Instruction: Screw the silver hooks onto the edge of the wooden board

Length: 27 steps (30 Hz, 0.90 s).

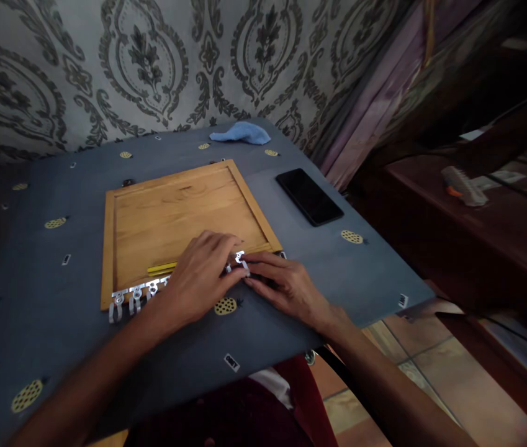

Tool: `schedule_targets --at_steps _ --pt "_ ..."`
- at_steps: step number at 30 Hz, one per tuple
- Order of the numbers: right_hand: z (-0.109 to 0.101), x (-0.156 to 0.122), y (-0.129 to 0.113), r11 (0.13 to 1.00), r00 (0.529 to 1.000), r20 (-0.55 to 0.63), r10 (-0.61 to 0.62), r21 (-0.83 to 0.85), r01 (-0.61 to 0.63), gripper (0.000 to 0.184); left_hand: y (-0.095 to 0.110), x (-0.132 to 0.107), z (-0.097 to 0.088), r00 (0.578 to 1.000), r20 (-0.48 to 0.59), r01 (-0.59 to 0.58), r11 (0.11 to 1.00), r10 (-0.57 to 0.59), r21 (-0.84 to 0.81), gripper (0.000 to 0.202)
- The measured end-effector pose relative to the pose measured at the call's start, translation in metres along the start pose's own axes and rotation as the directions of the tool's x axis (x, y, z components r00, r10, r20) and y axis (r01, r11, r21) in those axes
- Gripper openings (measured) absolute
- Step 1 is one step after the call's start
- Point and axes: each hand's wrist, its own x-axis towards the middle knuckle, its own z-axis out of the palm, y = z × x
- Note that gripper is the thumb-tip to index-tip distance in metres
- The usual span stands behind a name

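Observation:
A framed wooden panel (174,211) lies flat on the table. Along its near edge sits a row of small silver metal clips (153,289), some with prongs hanging over the edge. At the right end of that row, my right hand (291,285) pinches a metal clip (239,256) between its fingertips. My left hand (200,273) reaches over the near edge, its thumb and forefinger closed about the same clip. Beneath my left hand, a yellow stick (161,269) pokes out on the panel, its other end hidden. My left hand also covers part of the clip row.
The table has a blue-grey cover (151,385) printed with pineapples. To the right of the panel lies a black phone (310,196), and a blue cloth (242,133) rests at the back by the patterned wall. Dark furniture (459,205) stands beyond the table's right edge.

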Motion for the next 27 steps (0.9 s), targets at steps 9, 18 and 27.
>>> schedule_targets --at_steps 9,18,27 --pt "-0.001 0.002 -0.004 1.0 1.0 0.007 0.024 0.021 -0.024 0.025 -0.002 -0.006 0.014 0.998 0.064 0.027 0.999 -0.025 -0.03 0.059" --pt "-0.005 0.005 -0.009 0.999 0.999 0.034 0.03 0.033 -0.031 0.03 0.004 -0.004 0.014 0.994 0.057 0.095 0.995 -0.098 0.042 0.066" --pt "-0.006 0.004 -0.011 0.998 0.998 0.041 0.053 0.042 -0.055 0.03 0.015 0.0 0.015 0.98 0.052 0.187 0.981 -0.19 0.059 0.051"
